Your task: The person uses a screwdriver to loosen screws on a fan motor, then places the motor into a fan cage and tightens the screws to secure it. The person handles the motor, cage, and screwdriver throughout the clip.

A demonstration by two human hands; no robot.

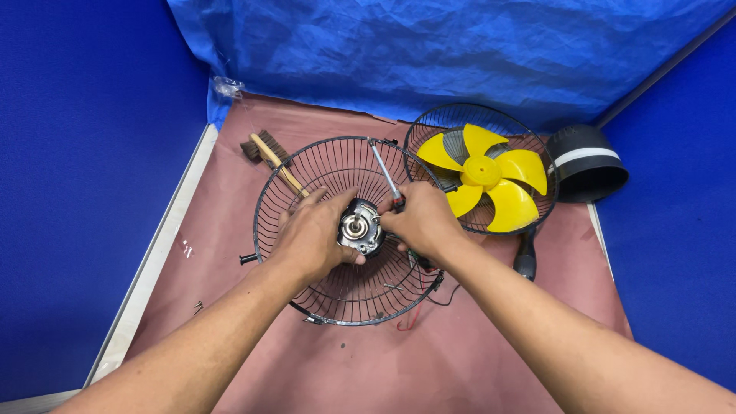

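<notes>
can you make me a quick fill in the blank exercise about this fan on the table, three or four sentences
1. The fan blade lying in the far wire guard is coloured ____.
2. The right hand holds a ____ with a metal shaft.
3. Both hands are at the silver ____ in the middle of the near wire guard.
4. The wooden-handled brush lies on the side of the ____ hand.

Missing words: yellow; screwdriver; motor; left

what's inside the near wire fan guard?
Inside the wire guard: a silver motor at its centre, gripped by the left hand and right hand, which also holds a screwdriver. The hands hide the motor's sides.
</notes>
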